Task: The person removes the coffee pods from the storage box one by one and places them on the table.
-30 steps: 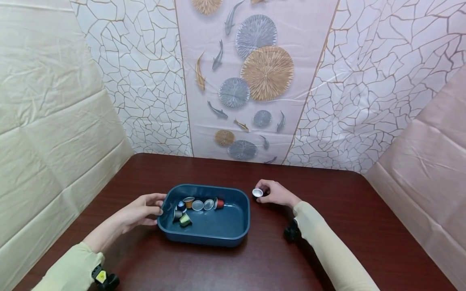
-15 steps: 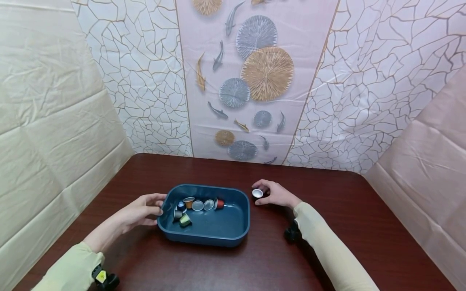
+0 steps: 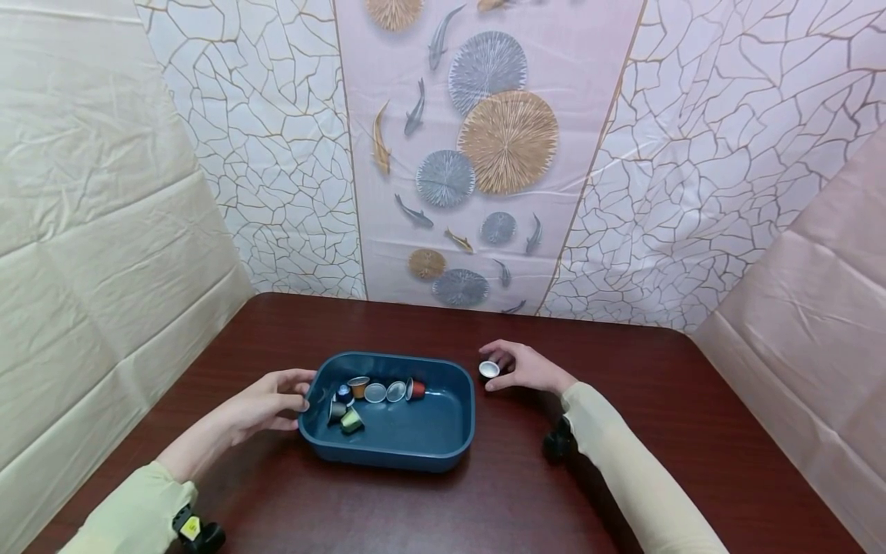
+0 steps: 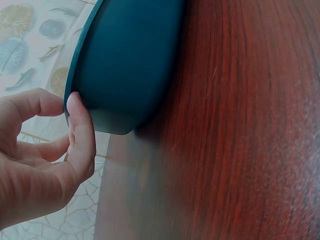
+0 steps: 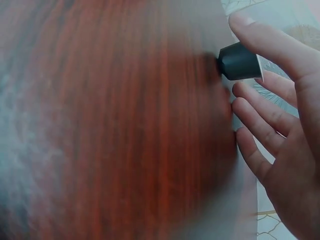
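Pinching the left rim of one blue tray (image 3: 388, 455), the left hand (image 3: 259, 404) grasps it on one table (image 3: 415, 512). Seven items lie inside: one red capsule (image 3: 416, 389), one green capsule (image 3: 351, 420), one grey capsule (image 3: 337, 411), one blue capsule (image 3: 344, 394), one orange capsule (image 3: 358, 385), two silver-lidded capsules (image 3: 375, 393). One dark capsule (image 5: 240, 62) stands upright, lid up, near the tray's right end; the right hand (image 3: 529, 369), fingers spread around it, is released.
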`<state>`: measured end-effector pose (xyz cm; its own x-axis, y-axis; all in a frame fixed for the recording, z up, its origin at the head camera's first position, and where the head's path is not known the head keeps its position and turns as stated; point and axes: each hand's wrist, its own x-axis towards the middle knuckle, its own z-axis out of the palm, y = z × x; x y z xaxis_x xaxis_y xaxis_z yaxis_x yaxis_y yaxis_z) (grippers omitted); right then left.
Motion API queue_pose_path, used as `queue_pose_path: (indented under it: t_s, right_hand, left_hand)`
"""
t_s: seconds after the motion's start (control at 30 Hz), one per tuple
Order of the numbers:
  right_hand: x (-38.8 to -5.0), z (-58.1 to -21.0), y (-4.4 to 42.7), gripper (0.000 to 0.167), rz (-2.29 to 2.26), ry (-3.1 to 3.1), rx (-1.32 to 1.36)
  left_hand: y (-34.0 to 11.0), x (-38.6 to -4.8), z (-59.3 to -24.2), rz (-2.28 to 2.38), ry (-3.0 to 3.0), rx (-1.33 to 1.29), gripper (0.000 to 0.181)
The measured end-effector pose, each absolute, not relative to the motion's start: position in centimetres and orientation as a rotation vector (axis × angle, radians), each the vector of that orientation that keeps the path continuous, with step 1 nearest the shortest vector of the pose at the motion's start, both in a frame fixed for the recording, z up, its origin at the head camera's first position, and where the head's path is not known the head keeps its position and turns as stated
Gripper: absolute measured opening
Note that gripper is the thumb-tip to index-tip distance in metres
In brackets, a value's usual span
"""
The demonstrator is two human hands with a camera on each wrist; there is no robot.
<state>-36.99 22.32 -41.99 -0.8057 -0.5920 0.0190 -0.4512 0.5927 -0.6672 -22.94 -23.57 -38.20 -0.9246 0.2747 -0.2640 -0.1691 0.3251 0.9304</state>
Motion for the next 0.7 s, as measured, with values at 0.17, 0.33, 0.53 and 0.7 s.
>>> queue_pose_path:
  t_s: [0.17, 0.33, 0.53, 0.7]
  right_hand:
    - [-37.2, -41.1, 22.4, 0.065, -1.042, 2.595, -0.866]
    - [-37.6, -39.6, 22.2, 0.064, -1.062, 2.583, -0.887]
    - [-37.6, -37.4, 21.1, 0.061, -1.035, 2.604, -0.945]
    - [-37.5, -35.6, 19.4, 0.056, -1.02, 2.594, -0.974]
  left_hand:
    - [-23.6, -23.0, -38.3, 1.63, 2.222, 0.092, 0.061]
    - [-23.6, -23.0, -38.4, 1.637, 2.219, 0.098, 0.061]
    - [-23.6, -22.9, -38.4, 1.652, 2.206, 0.108, 0.061]
    - [-23.5, -22.9, -38.3, 1.656, 2.193, 0.111, 0.062]
